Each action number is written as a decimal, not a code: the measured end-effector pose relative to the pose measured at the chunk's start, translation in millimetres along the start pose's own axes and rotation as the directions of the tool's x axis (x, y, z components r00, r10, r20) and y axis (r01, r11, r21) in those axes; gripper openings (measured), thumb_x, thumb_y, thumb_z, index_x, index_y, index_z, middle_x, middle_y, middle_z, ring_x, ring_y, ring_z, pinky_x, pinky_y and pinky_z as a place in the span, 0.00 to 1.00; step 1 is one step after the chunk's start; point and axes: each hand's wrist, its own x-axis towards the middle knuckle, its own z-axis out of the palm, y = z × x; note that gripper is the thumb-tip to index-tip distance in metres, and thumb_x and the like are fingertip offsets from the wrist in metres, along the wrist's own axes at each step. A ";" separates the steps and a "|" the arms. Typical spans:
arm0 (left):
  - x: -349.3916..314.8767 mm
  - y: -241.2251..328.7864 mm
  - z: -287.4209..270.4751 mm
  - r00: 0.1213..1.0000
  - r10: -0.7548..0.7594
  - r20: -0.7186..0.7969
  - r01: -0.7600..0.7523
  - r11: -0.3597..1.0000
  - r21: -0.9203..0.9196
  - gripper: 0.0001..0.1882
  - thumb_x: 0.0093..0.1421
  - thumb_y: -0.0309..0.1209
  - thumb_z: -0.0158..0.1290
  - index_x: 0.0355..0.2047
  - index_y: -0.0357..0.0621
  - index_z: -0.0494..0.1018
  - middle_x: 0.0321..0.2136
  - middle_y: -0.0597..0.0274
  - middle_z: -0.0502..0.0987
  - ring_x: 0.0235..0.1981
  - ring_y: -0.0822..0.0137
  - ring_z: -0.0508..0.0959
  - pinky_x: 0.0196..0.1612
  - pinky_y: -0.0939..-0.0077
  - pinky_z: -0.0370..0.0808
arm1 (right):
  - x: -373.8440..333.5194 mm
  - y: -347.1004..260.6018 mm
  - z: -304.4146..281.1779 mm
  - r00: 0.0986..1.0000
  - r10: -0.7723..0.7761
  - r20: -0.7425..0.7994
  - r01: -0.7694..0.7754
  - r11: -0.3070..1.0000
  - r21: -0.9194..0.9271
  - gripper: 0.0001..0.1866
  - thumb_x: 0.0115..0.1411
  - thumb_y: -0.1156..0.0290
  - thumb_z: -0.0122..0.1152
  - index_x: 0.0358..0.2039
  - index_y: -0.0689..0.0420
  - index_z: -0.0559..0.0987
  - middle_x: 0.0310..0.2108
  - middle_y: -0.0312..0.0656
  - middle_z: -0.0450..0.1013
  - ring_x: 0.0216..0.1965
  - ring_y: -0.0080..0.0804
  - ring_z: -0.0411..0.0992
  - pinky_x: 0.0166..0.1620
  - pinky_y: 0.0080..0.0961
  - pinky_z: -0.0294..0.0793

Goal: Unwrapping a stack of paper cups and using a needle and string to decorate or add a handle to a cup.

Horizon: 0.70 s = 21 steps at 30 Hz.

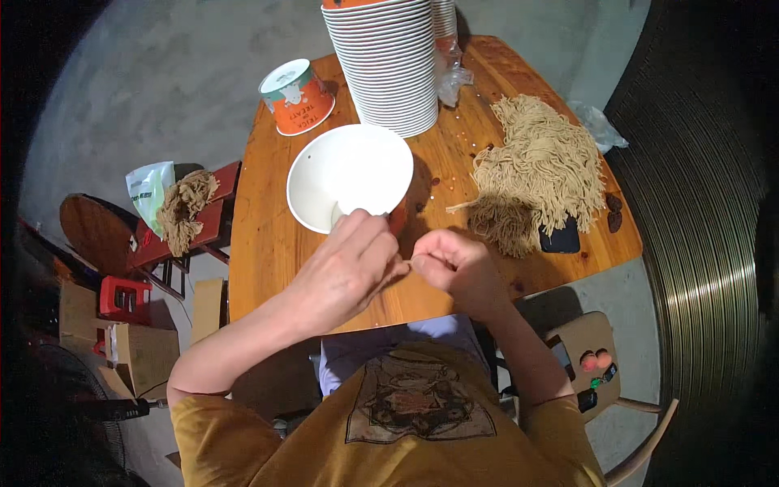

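Note:
A white paper bucket (350, 166) lies tipped near the table's front, its open mouth facing me. My left hand (353, 264) is at the bucket's lower rim with its fingers curled closed. Close to its right, my right hand (461, 272) pinches thumb and forefinger together. The two hands' fingertips almost meet over the table's front edge. Whatever they hold between them is too small to make out. To the right of my right hand lies a heap of tan yarn strands (540, 158), with a darker brown bunch (503, 223) at its near end.
A tall stack of paper buckets (385, 73) stands at the back of the wooden table (268, 268). An orange printed bucket (302, 101) sits upside down to its left. A phone-like dark object (560, 237) lies by the yarn. At left, a bench (219, 203) holds more yarn (187, 207).

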 end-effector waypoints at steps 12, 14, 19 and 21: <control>12.9 -33.3 4.1 0.839 -0.516 0.171 0.542 0.771 -0.335 0.14 0.55 0.30 0.55 0.40 0.37 0.69 0.27 0.52 0.75 0.29 0.56 0.76 0.34 0.67 0.72 | 28.9 21.8 17.8 0.946 -0.167 -0.276 0.194 0.978 0.072 0.03 0.59 0.78 0.55 0.28 0.58 0.72 0.19 0.21 0.56 0.21 0.07 0.52 0.24 0.09 0.51; 14.3 -32.7 0.0 0.839 -0.519 0.163 0.543 0.777 -0.319 0.14 0.56 0.29 0.55 0.41 0.37 0.69 0.26 0.52 0.75 0.28 0.58 0.76 0.33 0.68 0.73 | 29.5 18.8 17.5 0.944 -0.161 -0.289 0.182 0.982 0.045 0.02 0.59 0.77 0.57 0.29 0.59 0.73 0.18 0.21 0.55 0.20 0.07 0.52 0.24 0.09 0.51; 17.1 -32.3 -9.1 0.831 -0.537 0.145 0.551 0.760 -0.343 0.16 0.56 0.28 0.53 0.44 0.38 0.71 0.25 0.56 0.74 0.26 0.64 0.75 0.32 0.70 0.72 | 34.0 10.9 21.5 0.904 -0.248 -0.349 0.242 0.968 -0.063 0.02 0.56 0.77 0.59 0.31 0.60 0.77 0.15 0.21 0.54 0.18 0.09 0.51 0.22 0.12 0.51; 14.4 -34.7 -11.0 0.830 -0.540 0.140 0.551 0.755 -0.354 0.16 0.57 0.28 0.53 0.46 0.38 0.71 0.25 0.58 0.74 0.26 0.69 0.73 0.32 0.72 0.72 | 35.7 4.3 24.9 0.895 -0.277 -0.351 0.259 0.961 -0.097 0.02 0.56 0.78 0.59 0.31 0.60 0.77 0.15 0.22 0.55 0.18 0.09 0.51 0.22 0.12 0.51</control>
